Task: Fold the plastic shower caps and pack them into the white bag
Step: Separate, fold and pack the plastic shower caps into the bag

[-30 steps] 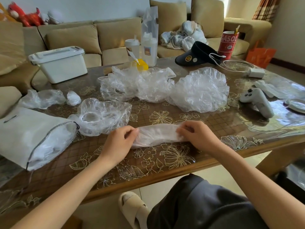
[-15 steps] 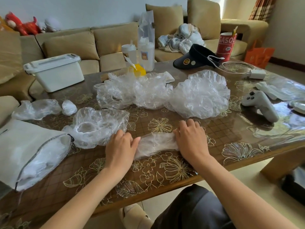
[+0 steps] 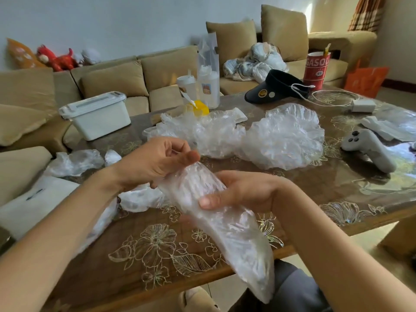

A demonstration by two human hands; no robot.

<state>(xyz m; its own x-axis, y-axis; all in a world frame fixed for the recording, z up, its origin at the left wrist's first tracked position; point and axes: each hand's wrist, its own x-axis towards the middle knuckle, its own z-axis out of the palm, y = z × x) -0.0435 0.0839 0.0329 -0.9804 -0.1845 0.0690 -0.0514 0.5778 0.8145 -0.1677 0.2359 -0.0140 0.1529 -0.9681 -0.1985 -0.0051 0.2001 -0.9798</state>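
Gripping the folded shower cap (image 3: 225,224) above the front edge of the desk (image 3: 337,183) — right hand (image 3: 243,190) fingers curled round its middle for support, left hand (image 3: 155,163) fingers pinching the upper end, probably to double it over — white bag (image 3: 33,206) ready at left edge.

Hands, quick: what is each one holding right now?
Left hand: pinches the upper end of the folded shower cap.
Right hand: grips the same cap's middle, thumb on top.

Tan sofa (image 3: 112,82) along a pale wall (image 3: 112,19), floral glass-topped table (image 3: 157,244), sunlit plaid curtain (image 3: 364,12)
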